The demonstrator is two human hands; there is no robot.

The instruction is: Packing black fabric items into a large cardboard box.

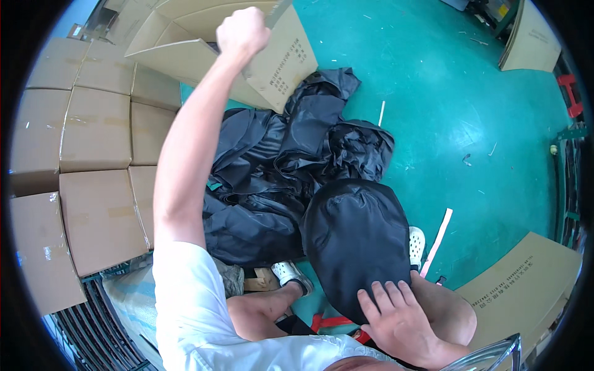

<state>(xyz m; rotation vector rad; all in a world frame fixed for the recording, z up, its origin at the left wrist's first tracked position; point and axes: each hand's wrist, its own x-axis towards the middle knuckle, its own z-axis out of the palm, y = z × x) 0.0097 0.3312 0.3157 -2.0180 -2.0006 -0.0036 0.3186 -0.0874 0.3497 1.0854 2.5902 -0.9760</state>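
Observation:
My left arm stretches far forward, and my left hand [243,32] is closed in a fist over an open cardboard box [281,71]. Whatever is in that fist, if anything, is hidden. A smooth black oval cover [354,238], in leather-like cloth, lies over my lap and between my legs. On its near right edge my right hand [396,315] rests flat with fingers spread, gripping nothing. Beyond it, a heap of crumpled black covers [272,161] is on the floor against the box.
Closed cardboard boxes [96,133] are stacked along the left. More cardboard [520,297] stands at the lower right, and another piece [531,40] at the far right. A pale strip [437,241] and scraps lie on the green floor [458,130]. Dark metal racks [568,185] line the right side.

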